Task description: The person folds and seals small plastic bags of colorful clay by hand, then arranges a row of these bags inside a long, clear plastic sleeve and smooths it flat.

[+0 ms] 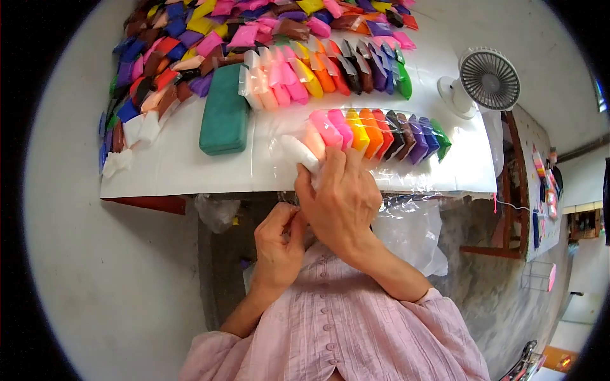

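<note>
A row of soft coloured packets [359, 135] stands in a clear plastic bag [416, 170] near the table's front edge. It runs from a white packet [300, 151] through pink, yellow, orange, red, black and purple to green. My right hand [343, 200] is curled over the left part of this row, its thumb by the white packet and its fingertips on the film near the peach and pink packets. Just below the table edge, my left hand [277, 238] is closed in a pinch beside my right wrist. What lies between its fingertips is hidden.
Behind stands a second row of packets [327, 70], beside a green case [223, 111]. A large heap of packets [190, 44] covers the table's back left. A white fan [489, 79] stands at right. Plastic sheeting [413, 232] hangs below the edge; crumpled tissue [141, 129] lies left.
</note>
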Demonstrator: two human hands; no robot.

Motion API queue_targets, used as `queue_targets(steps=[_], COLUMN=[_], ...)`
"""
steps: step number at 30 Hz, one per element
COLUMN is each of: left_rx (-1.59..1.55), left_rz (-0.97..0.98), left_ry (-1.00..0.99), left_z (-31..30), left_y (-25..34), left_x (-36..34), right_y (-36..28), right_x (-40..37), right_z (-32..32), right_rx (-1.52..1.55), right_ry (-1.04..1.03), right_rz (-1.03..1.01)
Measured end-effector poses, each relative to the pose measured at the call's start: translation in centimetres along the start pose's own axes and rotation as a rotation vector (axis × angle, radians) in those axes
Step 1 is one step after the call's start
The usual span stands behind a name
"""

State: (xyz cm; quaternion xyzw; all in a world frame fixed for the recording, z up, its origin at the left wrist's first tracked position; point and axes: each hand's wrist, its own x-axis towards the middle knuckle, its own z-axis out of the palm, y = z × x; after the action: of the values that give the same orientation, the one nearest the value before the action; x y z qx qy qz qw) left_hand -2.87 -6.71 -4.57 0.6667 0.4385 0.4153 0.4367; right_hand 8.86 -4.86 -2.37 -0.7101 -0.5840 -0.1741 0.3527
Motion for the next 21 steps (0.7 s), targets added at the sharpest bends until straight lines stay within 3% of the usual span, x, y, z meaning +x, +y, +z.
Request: queue_targets(steps=[5, 16, 21], left_rx=[-0.027, 0.008, -0.231], left_rz=[-0.025, -0.083, -0.195], left_ry=[0.008, -0.015, 0.016], left_z=[-0.2, -0.2, 0.3], left_y=[-0.1, -0.7, -1.4], left_x=[0.0, -0.1, -0.4], right_y=[-0.8, -1.0, -0.8], right_x=[0.4, 1.6, 0.2], right_z=[-0.8, 1.3, 0.9], right_rx=[-0.048, -0.030, 0.036], right_ry=[-0.125, -0.063, -0.050], right_rz=[0.059, 0.066, 0.059])
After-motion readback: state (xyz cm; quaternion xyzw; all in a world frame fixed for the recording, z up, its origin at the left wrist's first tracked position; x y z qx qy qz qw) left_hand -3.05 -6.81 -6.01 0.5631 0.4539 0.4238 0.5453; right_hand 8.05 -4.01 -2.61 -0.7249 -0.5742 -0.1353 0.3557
